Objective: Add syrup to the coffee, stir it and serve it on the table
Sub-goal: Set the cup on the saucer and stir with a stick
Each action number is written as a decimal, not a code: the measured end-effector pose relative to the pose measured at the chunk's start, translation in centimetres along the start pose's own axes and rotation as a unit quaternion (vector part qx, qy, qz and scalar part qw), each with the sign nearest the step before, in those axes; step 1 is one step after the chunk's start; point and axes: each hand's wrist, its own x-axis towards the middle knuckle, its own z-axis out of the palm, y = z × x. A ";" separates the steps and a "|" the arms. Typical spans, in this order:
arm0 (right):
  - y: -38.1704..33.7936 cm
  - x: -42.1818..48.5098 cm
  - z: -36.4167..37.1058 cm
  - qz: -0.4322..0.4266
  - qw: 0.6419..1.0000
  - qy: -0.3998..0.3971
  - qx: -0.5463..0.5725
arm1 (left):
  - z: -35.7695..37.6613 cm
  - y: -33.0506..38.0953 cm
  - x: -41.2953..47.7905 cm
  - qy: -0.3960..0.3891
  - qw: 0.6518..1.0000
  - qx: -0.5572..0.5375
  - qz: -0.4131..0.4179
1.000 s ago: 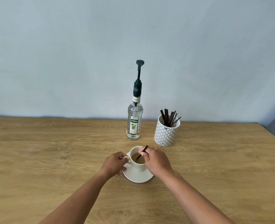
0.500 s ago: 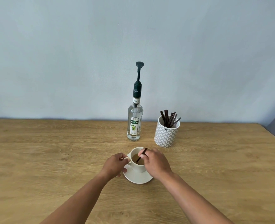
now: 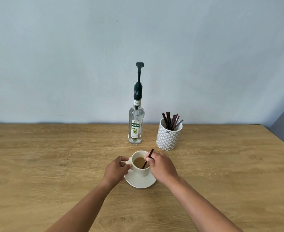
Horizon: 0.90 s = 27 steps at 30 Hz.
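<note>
A white cup [image 3: 141, 171] of light brown coffee stands on a white saucer [image 3: 142, 182] in the middle of the wooden table [image 3: 54, 164]. My left hand [image 3: 116, 169] grips the cup's handle on its left side. My right hand [image 3: 162, 165] pinches a dark brown stirrer stick [image 3: 148, 158], whose lower end dips into the coffee and whose upper end leans to the right. Behind the cup stands a clear syrup bottle [image 3: 136, 128] with a tall dark pump on top.
A white and grey patterned holder [image 3: 168, 136] with several dark stirrer sticks stands to the right of the bottle. A pale blue wall runs along the table's far edge. The table's right edge slants in at the far right.
The stick's lower end has shifted within the coffee as my right hand moved slightly. The view has tilted a little, so everything sits lower in frame. My left hand stays on the handle.
</note>
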 end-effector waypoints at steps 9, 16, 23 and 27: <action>-0.1 -0.8 0.0 0.012 1.000 0.019 -0.002 | -1.2 -3.9 -1.5 0.153 0.974 0.155 0.058; 0.1 -1.7 -1.0 0.018 0.996 0.062 0.053 | -0.7 -6.8 -2.2 0.099 0.927 0.350 0.092; 0.6 -3.1 -1.0 -0.008 0.989 0.143 0.027 | -0.4 -7.8 -2.5 0.094 0.914 0.377 0.113; 0.7 -3.8 -0.7 0.021 0.988 0.147 0.050 | -0.5 -7.9 -2.4 0.092 0.910 0.389 0.114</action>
